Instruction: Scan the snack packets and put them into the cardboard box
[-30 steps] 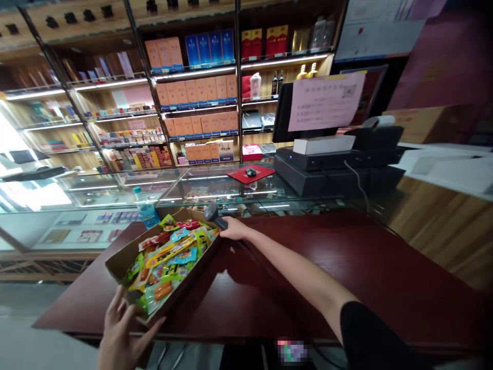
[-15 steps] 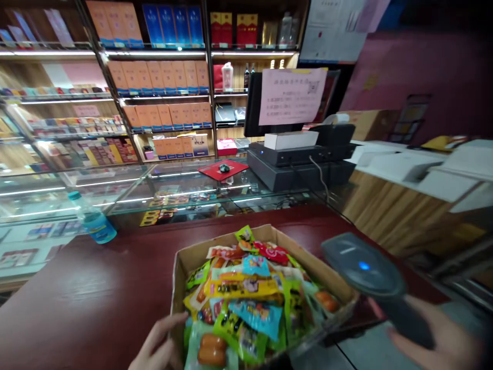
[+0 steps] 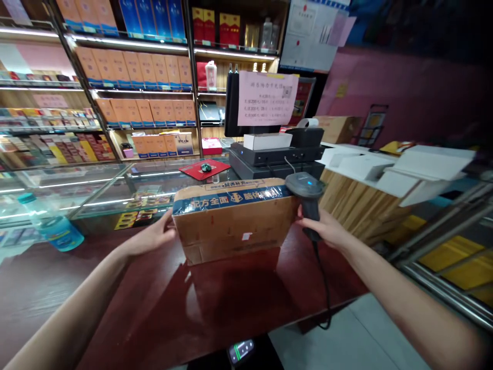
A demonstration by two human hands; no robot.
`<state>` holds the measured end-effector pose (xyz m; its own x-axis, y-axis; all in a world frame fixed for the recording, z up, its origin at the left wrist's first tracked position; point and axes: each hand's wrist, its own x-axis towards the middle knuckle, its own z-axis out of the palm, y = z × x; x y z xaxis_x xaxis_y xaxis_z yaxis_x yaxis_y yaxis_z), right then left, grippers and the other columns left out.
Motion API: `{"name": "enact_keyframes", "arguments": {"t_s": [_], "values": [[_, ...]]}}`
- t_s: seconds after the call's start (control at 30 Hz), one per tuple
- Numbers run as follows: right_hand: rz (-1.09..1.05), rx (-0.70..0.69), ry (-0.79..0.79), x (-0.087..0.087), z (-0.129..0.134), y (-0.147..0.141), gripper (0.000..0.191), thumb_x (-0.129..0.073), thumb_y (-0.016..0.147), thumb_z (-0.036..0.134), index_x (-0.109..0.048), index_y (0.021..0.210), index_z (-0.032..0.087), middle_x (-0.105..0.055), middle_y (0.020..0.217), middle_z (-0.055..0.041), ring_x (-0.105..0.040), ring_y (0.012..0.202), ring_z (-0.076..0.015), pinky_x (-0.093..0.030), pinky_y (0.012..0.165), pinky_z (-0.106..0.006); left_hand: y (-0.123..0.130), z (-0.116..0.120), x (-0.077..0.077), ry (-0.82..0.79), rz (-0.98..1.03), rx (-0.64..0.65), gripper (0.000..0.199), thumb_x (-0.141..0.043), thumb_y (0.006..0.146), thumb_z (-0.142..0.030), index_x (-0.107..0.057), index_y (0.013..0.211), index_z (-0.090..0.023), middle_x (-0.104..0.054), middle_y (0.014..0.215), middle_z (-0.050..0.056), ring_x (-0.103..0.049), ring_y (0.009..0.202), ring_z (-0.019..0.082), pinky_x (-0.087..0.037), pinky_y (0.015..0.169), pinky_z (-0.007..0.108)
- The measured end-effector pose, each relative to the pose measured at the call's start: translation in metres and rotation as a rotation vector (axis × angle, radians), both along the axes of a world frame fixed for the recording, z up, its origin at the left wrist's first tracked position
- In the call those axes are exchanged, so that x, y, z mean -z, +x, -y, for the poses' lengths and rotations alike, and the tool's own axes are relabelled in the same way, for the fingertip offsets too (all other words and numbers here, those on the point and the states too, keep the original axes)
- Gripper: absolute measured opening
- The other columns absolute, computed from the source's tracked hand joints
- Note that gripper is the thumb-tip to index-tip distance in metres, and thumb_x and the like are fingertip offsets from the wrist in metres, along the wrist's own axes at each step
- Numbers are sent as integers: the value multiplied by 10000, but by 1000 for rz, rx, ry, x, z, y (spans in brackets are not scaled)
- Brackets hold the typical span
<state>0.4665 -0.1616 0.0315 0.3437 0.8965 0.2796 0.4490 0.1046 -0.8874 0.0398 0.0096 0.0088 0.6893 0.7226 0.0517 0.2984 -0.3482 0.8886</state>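
A brown cardboard box (image 3: 233, 223) with a blue printed band along its upper edge stands tilted on the dark red counter (image 3: 227, 303). Its side faces me and hides the snack packets seen earlier. My left hand (image 3: 152, 237) presses against the box's left end. My right hand (image 3: 321, 229) grips a black corded barcode scanner (image 3: 307, 195), its head raised and a blue light showing, right next to the box's right edge.
A water bottle (image 3: 50, 226) lies at the far left, beyond the counter. Behind the box stand a glass display case (image 3: 154, 192), a red mouse mat (image 3: 204, 169) and a cash register (image 3: 275, 156). The scanner's cable (image 3: 325, 293) hangs past the counter edge.
The box has been turned up, so its open top with the snacks no longer faces me. My left hand has moved to its left end. The scanner now stands upright beside the box.
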Motion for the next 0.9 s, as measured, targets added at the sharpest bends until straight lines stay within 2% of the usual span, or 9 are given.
{"name": "enact_keyframes", "arguments": {"t_s": [0.03,0.1,0.17,0.23,0.3,0.37,0.5,0.67,0.9], "values": [[-17,-1,3,8,1,-1,218,-688,622,292,-559,765,188,-544,708,13,-511,624,-131,-413,552,-251,1,5,18,34,13,25,847,-707,674,-555,-413,1386,-204,-605,1291,134,-604,1137,287,-503,945,409],[-14,9,24,14,0,-3,204,-669,634,280,-550,771,188,-523,701,23,-480,617,-122,-387,546,-244,10,13,49,98,42,-75,872,-724,662,-535,-390,1384,-179,-588,1307,153,-586,1171,294,-486,972,432],[27,14,22,8,-7,-4,190,-655,628,271,-556,767,187,-524,690,26,-475,613,-124,-379,546,-247,22,16,60,128,43,-208,835,-680,686,-579,-415,1352,-151,-601,1284,164,-587,1170,303,-482,979,439],[66,27,-11,-3,-20,-4,183,-646,608,264,-563,751,186,-534,664,25,-484,601,-131,-384,545,-256,33,11,48,139,-60,-296,839,-649,678,-645,-447,1337,-166,-631,1242,151,-614,1125,318,-513,932,430],[56,92,-25,-15,-33,-1,172,-637,583,258,-567,722,184,-538,626,24,-488,578,-136,-381,536,-263,39,2,21,49,-184,-318,802,-529,719,-732,-512,1295,-174,-682,1132,154,-691,922,321,-577,732,409],[11,157,-25,-29,-41,3,160,-633,570,239,-568,705,185,-542,613,23,-487,558,-132,-388,536,-268,41,-5,-11,-51,-248,-287,855,-444,721,-792,-568,1252,-134,-711,1009,176,-704,723,308,-565,554,377],[1,144,-5,-59,-43,7,135,-641,588,199,-566,700,205,-529,584,23,-484,535,-137,-381,515,-278,43,-14,-57,-102,-255,-340,933,-430,673,-848,-618,1194,-97,-717,961,198,-701,716,298,-543,519,320],[120,160,75,-86,-47,2,101,-642,620,162,-568,662,217,-521,592,15,-463,571,-148,-370,552,-302,48,-18,-73,-104,-196,-363,952,-400,661,-874,-653,1127,-83,-711,978,208,-696,760,302,-549,573,332],[129,119,116,-95,-57,-9,107,-645,611,148,-572,663,205,-532,640,11,-453,615,-144,-380,603,-309,38,-20,-84,-108,-184,-379,943,-368,663,-889,-656,1074,-90,-711,952,207,-689,721,292,-545,554,337]]}}
